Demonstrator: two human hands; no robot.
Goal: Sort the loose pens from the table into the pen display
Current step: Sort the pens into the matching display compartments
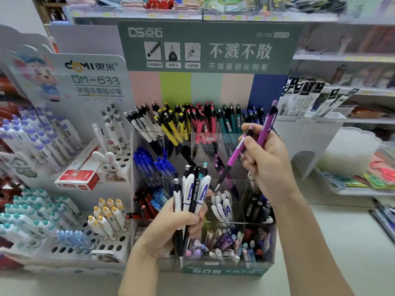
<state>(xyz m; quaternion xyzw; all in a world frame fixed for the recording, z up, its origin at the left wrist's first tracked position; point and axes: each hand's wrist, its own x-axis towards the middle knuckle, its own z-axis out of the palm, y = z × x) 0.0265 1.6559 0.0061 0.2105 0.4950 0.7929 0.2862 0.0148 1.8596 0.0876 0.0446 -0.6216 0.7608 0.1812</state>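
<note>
My left hand [171, 225] grips a bundle of several pens [191, 189], white, black and teal, held upright in front of the clear tiered pen display [265, 238]. My right hand [267, 159] is raised over the display's middle tier and holds two purple pens: one purple pen [233, 159] slants tip-down toward a clear compartment, the other purple pen [267, 124] points up past my fingers. The display's back row holds white, yellow, red, teal and blue pens sorted by colour.
A white holed pen stand [115, 246] with pastel pens sits left of the display, with a red box [79, 176] on it. A white organiser [310, 133] with packaged refills stands at right. More loose pens [384, 218] lie at the table's right edge. Shelves run behind.
</note>
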